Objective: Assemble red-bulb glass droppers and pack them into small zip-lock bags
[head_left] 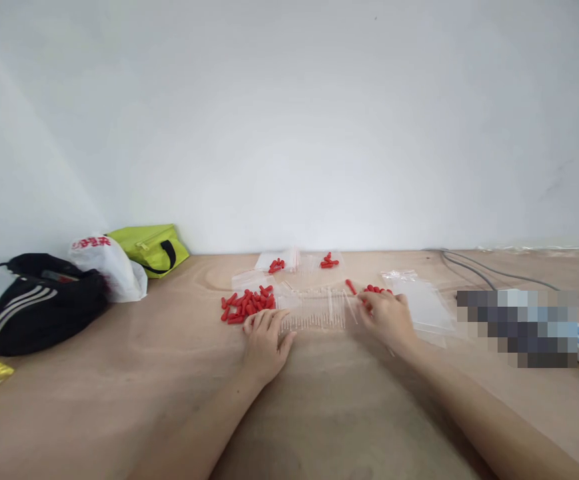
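Nearest me, my left hand (269, 339) lies palm down at the left end of the row of thin pale sticks (319, 313), fingers a little spread and thumb set apart; I see nothing gripped in it. My right hand (388, 316) is just off the row's right end, fingers bent, thumb and index close together; whether they have hold of anything, I cannot tell. 1 loose stick (350, 308) slants at that end, between the row and my right fingertips. A red heap (249, 305) is at the row's left end, by my left fingers. A smaller red pile (379, 290) is right of the row, partly hidden by my right hand. What counts most is 1 lone red piece (350, 287) at the row's far right corner: ahead and left of my right fingertips, its long axis pointing toward them. My right hand is clearly nearer.
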Action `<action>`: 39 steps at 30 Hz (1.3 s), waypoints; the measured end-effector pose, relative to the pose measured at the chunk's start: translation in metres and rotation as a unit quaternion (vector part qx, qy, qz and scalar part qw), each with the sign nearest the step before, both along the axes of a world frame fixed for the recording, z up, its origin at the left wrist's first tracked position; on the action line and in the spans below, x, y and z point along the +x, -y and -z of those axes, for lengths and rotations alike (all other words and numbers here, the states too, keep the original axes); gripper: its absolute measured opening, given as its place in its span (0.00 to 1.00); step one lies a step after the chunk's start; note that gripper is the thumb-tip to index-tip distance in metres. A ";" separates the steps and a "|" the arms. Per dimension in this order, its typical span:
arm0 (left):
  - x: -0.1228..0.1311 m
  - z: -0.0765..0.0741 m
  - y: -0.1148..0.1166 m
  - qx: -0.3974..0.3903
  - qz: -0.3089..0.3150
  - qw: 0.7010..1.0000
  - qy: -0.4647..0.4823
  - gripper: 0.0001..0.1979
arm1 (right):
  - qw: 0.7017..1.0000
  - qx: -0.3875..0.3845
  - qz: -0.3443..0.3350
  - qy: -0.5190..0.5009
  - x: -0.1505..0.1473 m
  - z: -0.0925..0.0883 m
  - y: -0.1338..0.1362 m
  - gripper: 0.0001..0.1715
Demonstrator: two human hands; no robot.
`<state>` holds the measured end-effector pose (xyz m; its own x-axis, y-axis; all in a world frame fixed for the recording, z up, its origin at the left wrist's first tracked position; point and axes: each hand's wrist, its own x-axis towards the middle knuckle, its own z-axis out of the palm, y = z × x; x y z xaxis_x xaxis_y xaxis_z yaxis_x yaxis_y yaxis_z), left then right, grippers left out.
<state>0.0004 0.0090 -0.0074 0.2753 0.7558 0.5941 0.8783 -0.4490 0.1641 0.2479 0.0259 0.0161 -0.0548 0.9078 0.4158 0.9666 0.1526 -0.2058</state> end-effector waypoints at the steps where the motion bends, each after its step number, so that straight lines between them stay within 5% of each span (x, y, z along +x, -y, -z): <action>1: 0.000 0.001 -0.001 -0.006 -0.013 1.000 -0.002 0.14 | 0.999 -0.016 0.048 -0.002 0.008 0.000 -0.006 0.14; 4: 0.000 0.002 -0.001 -0.019 -0.031 0.999 -0.008 0.14 | 0.988 -0.062 0.140 0.006 0.027 -0.001 -0.016 0.15; 7: 0.001 0.002 0.000 -0.030 -0.046 0.998 -0.009 0.14 | 0.983 -0.093 0.159 0.023 0.037 -0.001 -0.017 0.17; 14: 0.000 0.003 -0.003 -0.033 -0.083 0.996 -0.015 0.14 | 0.982 -0.102 0.151 0.049 0.032 -0.003 -0.016 0.14; 21: -0.001 -0.001 -0.012 -0.013 -0.170 0.985 -0.030 0.12 | 0.992 -0.078 0.075 0.065 -0.005 0.007 -0.019 0.14; 31: -0.009 -0.005 -0.021 -0.023 -0.235 0.971 -0.039 0.10 | 0.982 -0.115 0.110 0.098 -0.030 0.012 -0.034 0.15; 39: -0.022 -0.008 -0.010 -0.042 -0.222 0.971 -0.078 0.10 | 0.990 -0.008 0.094 0.104 -0.028 0.022 -0.024 0.14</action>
<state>-0.0216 0.0186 0.0002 -0.0070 0.8644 0.5027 0.9994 -0.0116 0.0338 0.2198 0.0503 -0.0058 0.0331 0.9160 0.3997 0.9994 -0.0358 -0.0008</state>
